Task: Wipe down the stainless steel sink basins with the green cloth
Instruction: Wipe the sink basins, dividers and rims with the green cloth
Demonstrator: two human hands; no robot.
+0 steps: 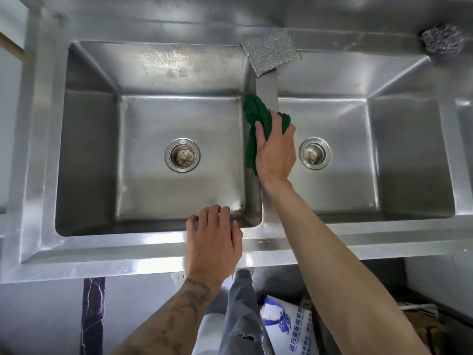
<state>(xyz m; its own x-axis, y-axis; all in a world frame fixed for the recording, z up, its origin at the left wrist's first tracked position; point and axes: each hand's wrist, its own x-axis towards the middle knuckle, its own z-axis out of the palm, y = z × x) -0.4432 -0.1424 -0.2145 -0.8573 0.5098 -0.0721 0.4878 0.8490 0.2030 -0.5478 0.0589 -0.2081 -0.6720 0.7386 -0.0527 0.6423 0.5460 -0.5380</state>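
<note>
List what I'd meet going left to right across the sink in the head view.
In order: left drain → cloth → right drain → scourer. The right hand and silver pad overlap the cloth, so I left them out.

Single head-worn wide-angle view, steeply downward, close above the double sink (102,248)

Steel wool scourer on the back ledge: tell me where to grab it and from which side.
Pinch the steel wool scourer across its rounded middle, coming from above and the front. It is a loose ball with no handle, sitting on the sink ledge near the back wall, so probably no rear approach fits.
</note>
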